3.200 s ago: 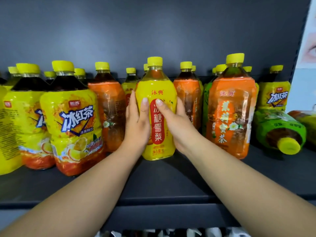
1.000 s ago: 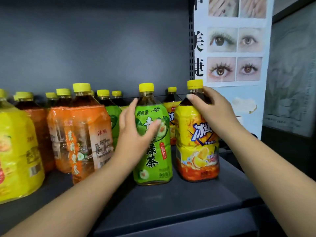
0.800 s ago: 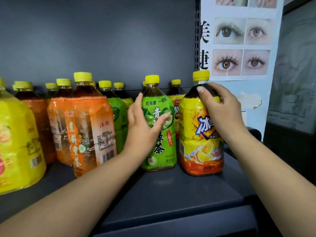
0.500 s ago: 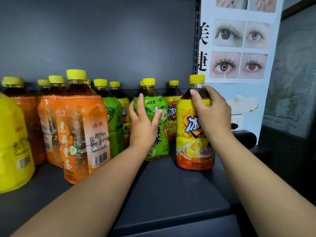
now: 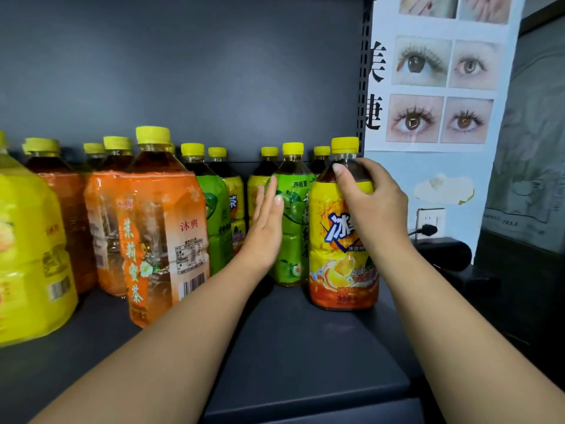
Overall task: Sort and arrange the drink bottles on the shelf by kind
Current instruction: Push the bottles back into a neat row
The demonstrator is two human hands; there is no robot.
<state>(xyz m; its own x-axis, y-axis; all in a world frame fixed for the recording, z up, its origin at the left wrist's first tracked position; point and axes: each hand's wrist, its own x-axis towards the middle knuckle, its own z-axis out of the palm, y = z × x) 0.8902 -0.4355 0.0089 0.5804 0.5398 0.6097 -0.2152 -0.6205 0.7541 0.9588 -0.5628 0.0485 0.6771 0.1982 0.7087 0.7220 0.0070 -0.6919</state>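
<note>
A yellow-and-orange iced-tea bottle (image 5: 336, 255) stands upright at the right end of the dark shelf (image 5: 305, 362). My right hand (image 5: 370, 203) grips its shoulder just under the yellow cap. To its left and slightly behind stands a green-label tea bottle (image 5: 290, 240). My left hand (image 5: 267, 221) lies flat with straight fingers against that bottle's left side. More green and yellow bottles stand behind them, partly hidden.
Orange-label tea bottles (image 5: 159, 234) fill the shelf's left-middle, and a large yellow bottle (image 5: 27, 255) sits at the far left. A poster of eyes (image 5: 440, 87) hangs right of the shelf upright, above a wall socket (image 5: 429, 221) with a plug in it.
My left hand has loosened from gripping the green bottle and now lies flat on its side. The green bottle stands further back. My right hand keeps its grip on the iced-tea bottle.
</note>
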